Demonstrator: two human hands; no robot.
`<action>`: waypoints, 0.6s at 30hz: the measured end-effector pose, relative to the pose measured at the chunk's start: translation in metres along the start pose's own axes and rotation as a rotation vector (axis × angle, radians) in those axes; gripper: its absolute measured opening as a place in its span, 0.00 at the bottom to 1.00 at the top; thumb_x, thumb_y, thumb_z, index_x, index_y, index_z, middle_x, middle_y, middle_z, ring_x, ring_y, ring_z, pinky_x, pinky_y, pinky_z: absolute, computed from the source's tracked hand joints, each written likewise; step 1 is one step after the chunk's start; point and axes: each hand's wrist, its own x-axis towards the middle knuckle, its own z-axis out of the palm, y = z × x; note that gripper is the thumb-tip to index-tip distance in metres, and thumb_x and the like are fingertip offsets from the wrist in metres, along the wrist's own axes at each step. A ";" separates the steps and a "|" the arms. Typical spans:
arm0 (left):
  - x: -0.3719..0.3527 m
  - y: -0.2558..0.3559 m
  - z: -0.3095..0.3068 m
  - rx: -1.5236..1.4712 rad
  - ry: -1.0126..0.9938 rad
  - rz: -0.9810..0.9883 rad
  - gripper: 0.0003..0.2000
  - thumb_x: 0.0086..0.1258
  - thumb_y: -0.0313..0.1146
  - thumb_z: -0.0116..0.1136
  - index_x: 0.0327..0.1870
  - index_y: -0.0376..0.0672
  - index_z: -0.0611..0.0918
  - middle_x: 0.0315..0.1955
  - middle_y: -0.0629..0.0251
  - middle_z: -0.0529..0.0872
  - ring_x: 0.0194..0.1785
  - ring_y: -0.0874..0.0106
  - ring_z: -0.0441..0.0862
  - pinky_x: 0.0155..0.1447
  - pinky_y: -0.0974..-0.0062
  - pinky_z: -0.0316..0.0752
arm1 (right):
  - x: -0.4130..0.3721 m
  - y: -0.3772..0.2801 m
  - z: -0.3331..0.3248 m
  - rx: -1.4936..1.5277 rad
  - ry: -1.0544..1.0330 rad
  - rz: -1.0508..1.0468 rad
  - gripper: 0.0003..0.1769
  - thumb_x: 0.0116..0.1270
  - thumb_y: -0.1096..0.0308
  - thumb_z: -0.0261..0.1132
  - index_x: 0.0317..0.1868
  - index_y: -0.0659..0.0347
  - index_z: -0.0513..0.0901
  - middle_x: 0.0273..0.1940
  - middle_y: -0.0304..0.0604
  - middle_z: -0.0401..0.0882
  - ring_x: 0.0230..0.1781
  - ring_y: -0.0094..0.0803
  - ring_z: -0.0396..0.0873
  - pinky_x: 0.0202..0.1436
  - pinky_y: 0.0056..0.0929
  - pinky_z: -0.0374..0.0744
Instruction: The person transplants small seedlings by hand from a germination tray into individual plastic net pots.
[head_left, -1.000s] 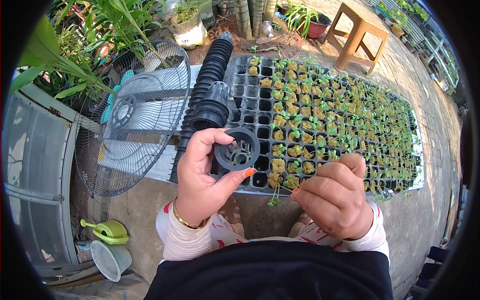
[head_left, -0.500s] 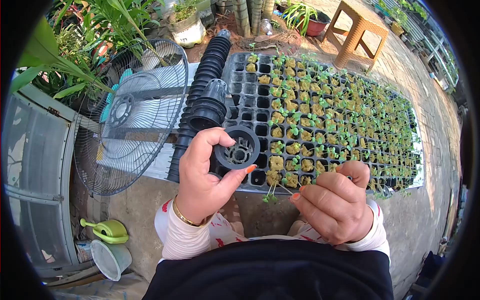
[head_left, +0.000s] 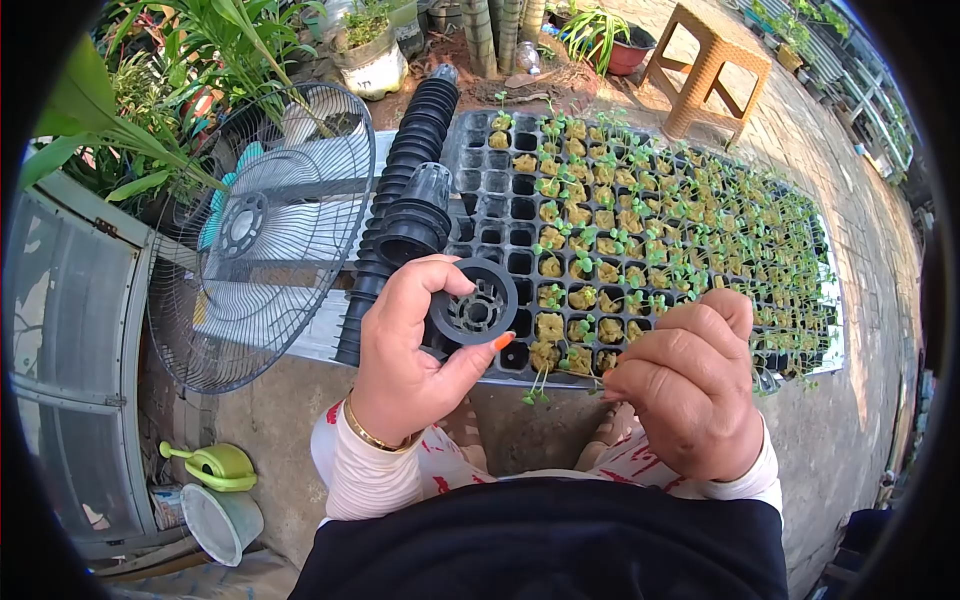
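Observation:
My left hand (head_left: 415, 345) grips a black net pot (head_left: 507, 305) by its rim, thumb and forefinger on opposite sides, its open top facing me. Close to the near edge of the black seedling tray (head_left: 515, 357) is my right hand (head_left: 690, 390), its fingers curled in a pinch. A thin pale strand shows at those fingertips, but what they hold is not clear. Seedlings (head_left: 537, 392) droop over the tray's near edge, left of that hand. Tan growing plugs (head_left: 549, 326) with small green sprouts fill many cells; several left-hand cells hold none.
Left of the tray lie a long stack of black net pots (head_left: 415, 135) and a shorter stack (head_left: 412, 228). A wire fan guard (head_left: 262, 235) rests farther left. A green watering can (head_left: 222, 466) and a bucket (head_left: 222, 522) stand on the ground; a woven-pattern stool (head_left: 708, 70) is behind.
My right hand has shifted slightly right and turned, its fingers curling further. My left hand keeps the net pot in nearly the same place.

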 end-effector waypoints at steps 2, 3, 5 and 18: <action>-0.001 -0.002 0.000 -0.029 -0.001 -0.021 0.22 0.48 0.20 0.68 0.45 0.37 0.73 0.41 0.57 0.79 0.39 0.69 0.80 0.46 0.76 0.75 | 0.003 -0.002 -0.002 -0.007 0.000 0.011 0.15 0.38 0.66 0.64 0.31 0.61 0.81 0.31 0.38 0.76 0.32 0.32 0.75 0.39 0.34 0.64; 0.000 -0.001 0.000 -0.047 0.003 -0.037 0.23 0.48 0.20 0.68 0.46 0.36 0.73 0.41 0.58 0.79 0.40 0.69 0.81 0.47 0.76 0.75 | 0.003 -0.002 -0.002 -0.029 0.002 0.016 0.15 0.38 0.66 0.64 0.31 0.61 0.81 0.31 0.38 0.76 0.32 0.32 0.75 0.39 0.34 0.64; 0.000 0.002 0.001 -0.068 0.007 -0.056 0.23 0.48 0.19 0.68 0.46 0.36 0.73 0.41 0.58 0.79 0.41 0.70 0.81 0.47 0.76 0.75 | 0.004 -0.002 0.000 -0.049 -0.002 0.023 0.15 0.37 0.66 0.63 0.31 0.61 0.81 0.30 0.38 0.76 0.32 0.32 0.75 0.38 0.34 0.64; 0.003 0.006 0.004 -0.253 0.021 -0.096 0.33 0.54 0.15 0.65 0.62 0.36 0.63 0.48 0.59 0.77 0.50 0.74 0.77 0.54 0.78 0.72 | 0.011 -0.004 0.018 -0.146 -0.069 0.011 0.14 0.37 0.67 0.61 0.30 0.60 0.80 0.31 0.38 0.75 0.34 0.33 0.74 0.41 0.36 0.65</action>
